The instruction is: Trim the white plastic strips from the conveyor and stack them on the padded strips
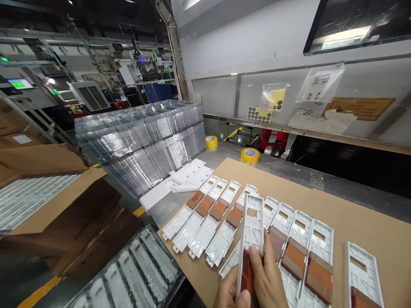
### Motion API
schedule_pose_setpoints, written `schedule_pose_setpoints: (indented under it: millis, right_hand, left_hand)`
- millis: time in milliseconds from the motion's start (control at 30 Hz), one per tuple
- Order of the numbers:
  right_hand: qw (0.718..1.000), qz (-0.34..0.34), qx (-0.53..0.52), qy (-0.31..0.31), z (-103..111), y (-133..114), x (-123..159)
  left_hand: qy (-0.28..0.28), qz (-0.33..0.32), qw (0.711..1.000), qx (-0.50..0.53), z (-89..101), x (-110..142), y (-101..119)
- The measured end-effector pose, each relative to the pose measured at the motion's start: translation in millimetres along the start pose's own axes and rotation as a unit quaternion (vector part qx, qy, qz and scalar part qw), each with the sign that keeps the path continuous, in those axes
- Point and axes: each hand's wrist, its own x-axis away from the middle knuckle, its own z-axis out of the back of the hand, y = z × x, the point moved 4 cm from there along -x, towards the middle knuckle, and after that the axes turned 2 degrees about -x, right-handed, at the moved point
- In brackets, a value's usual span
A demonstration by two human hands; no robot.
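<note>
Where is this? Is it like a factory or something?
Probably a factory, at a packing or assembly bench. Matching white plastic parts lie in a row on brown board, clear trays are stacked up beside them, and open cardboard boxes stand at the left.

We have a grey bench (290,174) here, with a brown board (272,179) lying on it and white strips (224,196) in a row on the board. Beyond the board, our bench carries two yellow tape rolls (250,155), white papers (192,175) and stacked clear trays (154,141).
</note>
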Motion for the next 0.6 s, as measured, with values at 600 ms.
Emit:
schedule_pose_setpoints:
  millis: [600]
  right_hand:
    - [0.939,0.211,0.266,-0.059,-41,11,8]
  left_hand:
    - [0.271,0.086,0.948,0.141,81.4,40,39]
